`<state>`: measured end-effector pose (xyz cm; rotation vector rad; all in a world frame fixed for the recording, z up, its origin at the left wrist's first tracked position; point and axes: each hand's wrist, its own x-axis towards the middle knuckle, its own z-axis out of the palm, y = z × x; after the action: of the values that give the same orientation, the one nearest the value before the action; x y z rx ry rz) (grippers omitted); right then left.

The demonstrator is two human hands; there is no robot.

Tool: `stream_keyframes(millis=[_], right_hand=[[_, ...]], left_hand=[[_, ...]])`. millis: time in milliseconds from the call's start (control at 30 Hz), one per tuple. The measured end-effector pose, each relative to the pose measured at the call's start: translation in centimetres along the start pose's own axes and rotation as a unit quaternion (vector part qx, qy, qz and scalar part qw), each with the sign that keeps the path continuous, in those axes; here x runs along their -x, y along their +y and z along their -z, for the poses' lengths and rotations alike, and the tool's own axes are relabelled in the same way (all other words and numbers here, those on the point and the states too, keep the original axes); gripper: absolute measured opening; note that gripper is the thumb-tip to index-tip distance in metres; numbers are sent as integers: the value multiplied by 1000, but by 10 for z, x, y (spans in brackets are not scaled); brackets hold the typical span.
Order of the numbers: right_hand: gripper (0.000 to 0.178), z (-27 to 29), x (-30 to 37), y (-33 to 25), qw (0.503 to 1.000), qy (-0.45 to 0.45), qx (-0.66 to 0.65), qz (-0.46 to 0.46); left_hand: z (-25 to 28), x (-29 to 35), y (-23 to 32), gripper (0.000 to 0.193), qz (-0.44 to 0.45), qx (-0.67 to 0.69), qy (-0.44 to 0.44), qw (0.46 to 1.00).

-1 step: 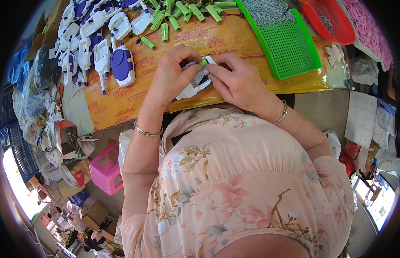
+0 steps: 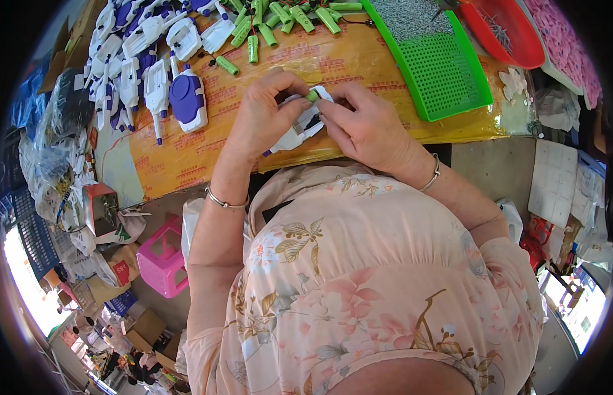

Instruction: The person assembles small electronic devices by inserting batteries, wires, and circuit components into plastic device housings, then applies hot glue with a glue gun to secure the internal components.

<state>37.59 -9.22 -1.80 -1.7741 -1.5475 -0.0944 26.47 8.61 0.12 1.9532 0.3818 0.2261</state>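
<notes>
At the table's near edge lies a white plastic housing (image 2: pixel 292 139), open side up, with small dark parts inside. My left hand (image 2: pixel 270 108) is closed, thumb and fingers pinching a green cylindrical battery (image 2: pixel 312 96) over the housing. My right hand (image 2: pixel 369 125) has its fingers pressed together at the battery's other end, above the housing. What those right fingertips hold is hidden. Beyond my left hand, a single green battery with a lead (image 2: pixel 226 65) rests on the table, near a pile of similar batteries (image 2: pixel 280 14).
White and purple plastic housings (image 2: pixel 130 80) are heaped at the far left. On the right stands a green perforated tray (image 2: pixel 449 82) with small metal screws at its far end. Behind it are a red bowl (image 2: pixel 524 47) and many pink pieces (image 2: pixel 570 46). A pink stool (image 2: pixel 163 260) stands below left.
My right fingertips have shifted very slightly over the housing. My left hand and the battery stay in place.
</notes>
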Motion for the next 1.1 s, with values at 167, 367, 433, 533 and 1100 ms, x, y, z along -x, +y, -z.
stream_keyframes(millis=[167, 367, 433, 533, 1100], right_hand=[[18, 1, 0, -2, 999, -25, 25, 6], [20, 5, 0, -1, 999, -24, -30, -12], [21, 4, -1, 0, 997, -12, -73, -28], [20, 2, -2, 6, 982, 38, -166, -85], [9, -6, -49, 20, 981, -106, -137, -84]], left_hand=[[1, 2, -2, 13, -9, -2, 10, 1000], [0, 7, -3, 16, -61, -57, 12, 996], [2, 8, -4, 17, -56, -31, 3, 998], [4, 9, 1, 19, -51, -19, -15, 998], [6, 32, -1, 10, -35, -39, 105, 993]])
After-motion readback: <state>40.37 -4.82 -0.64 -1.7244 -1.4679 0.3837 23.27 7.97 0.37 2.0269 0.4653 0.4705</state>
